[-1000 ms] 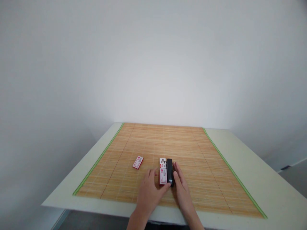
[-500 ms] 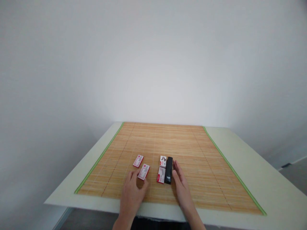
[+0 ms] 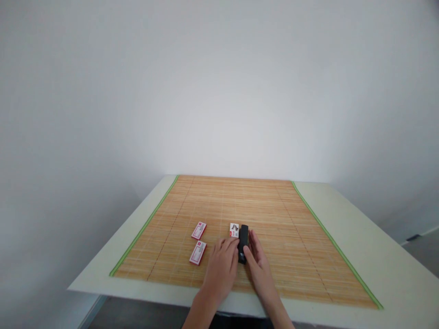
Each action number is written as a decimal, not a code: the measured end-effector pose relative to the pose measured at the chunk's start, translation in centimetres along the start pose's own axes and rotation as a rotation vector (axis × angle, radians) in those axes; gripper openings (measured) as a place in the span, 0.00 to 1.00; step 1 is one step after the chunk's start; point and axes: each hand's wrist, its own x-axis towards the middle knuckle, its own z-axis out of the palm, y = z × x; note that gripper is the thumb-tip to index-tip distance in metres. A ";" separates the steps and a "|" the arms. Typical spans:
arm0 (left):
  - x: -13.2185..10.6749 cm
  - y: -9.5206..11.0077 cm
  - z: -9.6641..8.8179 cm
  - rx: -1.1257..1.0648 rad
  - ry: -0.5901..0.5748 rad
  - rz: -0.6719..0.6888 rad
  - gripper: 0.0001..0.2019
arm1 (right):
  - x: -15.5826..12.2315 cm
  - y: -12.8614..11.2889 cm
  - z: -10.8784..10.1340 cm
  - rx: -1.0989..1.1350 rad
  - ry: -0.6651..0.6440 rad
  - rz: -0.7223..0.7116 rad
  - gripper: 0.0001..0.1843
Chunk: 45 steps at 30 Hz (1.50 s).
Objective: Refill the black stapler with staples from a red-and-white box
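A black stapler (image 3: 243, 235) lies lengthwise on the bamboo mat. My right hand (image 3: 262, 269) holds it from the right, thumb over its near part and fingers along its side. My left hand (image 3: 221, 265) is on the left of the stapler, fingers together and bent, tips close to its edge; whatever lies under them is hidden. Just beyond those fingertips a small white and red box (image 3: 234, 230) with a dark picture shows beside the stapler. Farther left are two flat red and white boxes, a far one (image 3: 199, 230) and a near one (image 3: 198, 252).
The bamboo mat (image 3: 274, 210) with green side edges covers most of a white table (image 3: 346, 219). A plain pale wall (image 3: 226, 91) stands behind the table. The table's front edge runs just below my hands.
My left hand has let go of the near left box, now lower and left of its former place, and moved right over the near box beside the stapler. My right thumb has moved onto the stapler.
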 end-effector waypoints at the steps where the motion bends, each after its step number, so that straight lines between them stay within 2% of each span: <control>1: 0.9 0.0 0.3 -0.005 -0.009 -0.011 0.20 | 0.0 0.1 -0.1 -0.016 -0.003 -0.001 0.37; 5: 3.2 -1.0 1.3 0.009 0.001 -0.054 0.21 | 0.1 0.6 -0.3 -0.050 0.004 -0.001 0.38; 8: 3.2 -1.5 1.8 0.046 0.037 -0.140 0.21 | 0.2 0.8 -0.1 -0.049 0.012 -0.007 0.39; 13: 0.4 -1.4 1.6 0.076 0.013 -0.257 0.21 | 0.2 0.3 0.6 -0.194 0.039 -0.070 0.40; 17: -1.9 -1.3 0.6 0.050 -0.030 -0.224 0.23 | 0.6 -1.4 0.8 -0.540 0.125 -0.204 0.30; 20: -2.9 -1.5 -0.1 0.020 -0.020 -0.149 0.21 | 1.7 -3.4 0.6 -0.691 0.024 -0.264 0.24; 24: -3.2 -2.2 0.1 0.056 0.081 -0.129 0.18 | 3.9 -5.5 0.2 -0.753 -0.186 -0.273 0.26; 29: -3.0 -2.8 1.3 0.151 0.109 -0.125 0.20 | 5.8 -6.0 1.2 -0.836 -0.381 -0.261 0.24; 33: -3.2 -2.8 1.9 0.215 0.126 -0.130 0.20 | 6.6 -6.0 3.6 -0.937 -0.397 -0.314 0.15; 36: -3.4 -2.8 1.9 0.261 0.137 -0.143 0.22 | 6.9 -7.4 4.6 -0.979 -0.352 -0.393 0.12; 38: -3.5 -3.0 2.0 0.284 0.150 -0.150 0.23 | 6.9 -8.9 4.0 -0.978 -0.312 -0.423 0.11; 40: -3.6 -3.2 2.1 0.295 0.162 -0.145 0.24 | 6.6 -10.3 2.5 -0.944 -0.257 -0.405 0.09; 42: -3.6 -3.3 2.2 0.294 0.171 -0.142 0.25 | 6.1 -10.9 0.2 -0.865 -0.190 -0.321 0.09; 45: -3.7 -3.4 2.3 0.279 0.180 -0.156 0.26 | 5.2 -10.1 -3.8 -0.703 -0.077 -0.148 0.17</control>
